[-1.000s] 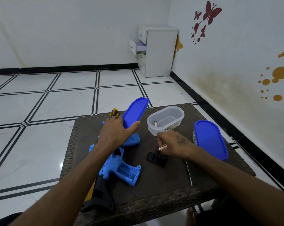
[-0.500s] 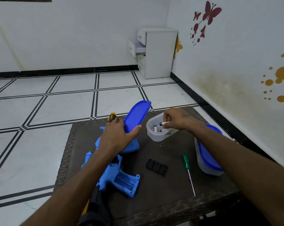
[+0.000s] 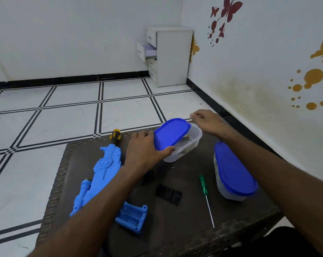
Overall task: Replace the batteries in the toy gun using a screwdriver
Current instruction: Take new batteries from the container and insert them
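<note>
Head view: left hand (image 3: 144, 151) grips lid (image 3: 171, 133) over tub (image 3: 191, 143); right hand (image 3: 207, 120), at tub's 1 o'clock, fingers curled, contents indiscernible.

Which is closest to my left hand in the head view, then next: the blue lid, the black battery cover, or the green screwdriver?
1. Blue lid: held by the left hand, over the clear tub.
2. Black battery cover: below the hand, mid-table.
3. Green screwdriver: farther right.
</note>
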`<state>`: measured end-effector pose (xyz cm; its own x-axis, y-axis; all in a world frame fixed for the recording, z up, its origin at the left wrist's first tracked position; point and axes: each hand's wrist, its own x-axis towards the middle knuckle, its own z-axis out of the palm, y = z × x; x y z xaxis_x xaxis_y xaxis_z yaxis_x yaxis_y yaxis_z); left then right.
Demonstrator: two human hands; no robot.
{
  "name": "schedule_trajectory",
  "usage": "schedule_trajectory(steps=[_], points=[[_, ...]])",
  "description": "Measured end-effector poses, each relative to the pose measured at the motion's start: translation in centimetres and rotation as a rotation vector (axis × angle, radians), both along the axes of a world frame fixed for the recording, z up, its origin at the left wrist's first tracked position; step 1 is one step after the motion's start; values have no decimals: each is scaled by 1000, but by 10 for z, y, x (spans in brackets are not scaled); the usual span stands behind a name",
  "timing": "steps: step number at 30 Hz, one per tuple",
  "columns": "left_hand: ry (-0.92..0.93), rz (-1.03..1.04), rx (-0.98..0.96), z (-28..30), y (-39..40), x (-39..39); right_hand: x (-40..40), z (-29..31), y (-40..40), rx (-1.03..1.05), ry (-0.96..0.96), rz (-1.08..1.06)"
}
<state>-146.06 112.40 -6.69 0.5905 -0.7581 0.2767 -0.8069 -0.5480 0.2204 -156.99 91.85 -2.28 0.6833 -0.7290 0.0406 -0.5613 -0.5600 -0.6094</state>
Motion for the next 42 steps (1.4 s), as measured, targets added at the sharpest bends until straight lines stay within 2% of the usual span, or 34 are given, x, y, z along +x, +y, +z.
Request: schedule_trajectory(steps=[5,13,17,20,25,27,30,34,42], points=[[-8,-43,76,-2,-36,-11,-2,-9,-17,-17,109,42],[17,-38,141,-5,-57,-11,-2,-17,-26,-62,58,-44],[84,-71,161,-2,-65,-5,-2,-19,-32,-8,20,-58],[138,-92,177,2,-64,-3,-2,-23,-35,100,11,-30],[239,-81,79,1,-57,-6,-6,-24,-48,503,-31,50],[251,-71,70,0,-56,-6,0,-24,-49,426,38,165],[294,-54,92,-1,-55,-7,2,-20,-48,122,267,380],[303,-44,121,2,-57,-7,-11,-15,-59,393,318,534],[284,-30,104,-1,-59,-10,-5,-28,-66,309,224,486]])
